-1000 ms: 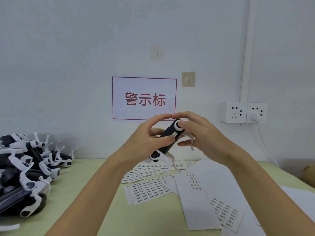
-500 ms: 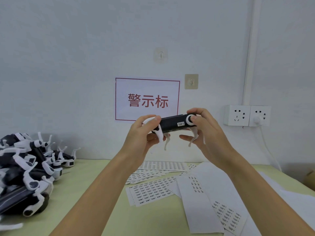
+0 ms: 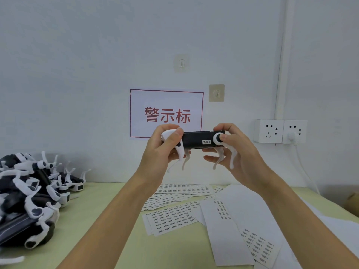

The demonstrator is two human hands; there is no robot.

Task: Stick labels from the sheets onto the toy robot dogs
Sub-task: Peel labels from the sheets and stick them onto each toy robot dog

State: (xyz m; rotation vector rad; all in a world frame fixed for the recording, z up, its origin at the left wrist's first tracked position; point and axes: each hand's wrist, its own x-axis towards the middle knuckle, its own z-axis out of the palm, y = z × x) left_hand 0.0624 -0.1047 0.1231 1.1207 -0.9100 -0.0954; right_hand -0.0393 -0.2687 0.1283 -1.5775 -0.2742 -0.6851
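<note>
A black toy robot dog (image 3: 196, 139) with white legs is held level in the air, its legs hanging down. A small white label (image 3: 206, 142) sits on its black side near the right end. My left hand (image 3: 164, 150) grips the dog's left end, thumb over a white hip joint. My right hand (image 3: 236, 150) grips the right end, with the thumb on the round white joint. Several label sheets (image 3: 171, 216) lie on the green table below. A partly used sheet (image 3: 258, 246) lies at the lower right.
A heap of black and white toy dogs (image 3: 29, 197) fills the table's left side. On the wall behind are a red-framed sign (image 3: 167, 113), two hooks and a double socket (image 3: 280, 131) with a white cable. A brown box corner (image 3: 352, 200) shows at the far right.
The dog went from steeply tilted between my hands to level, and I have raised it a little. My left thumb now rests on the left hip joint.
</note>
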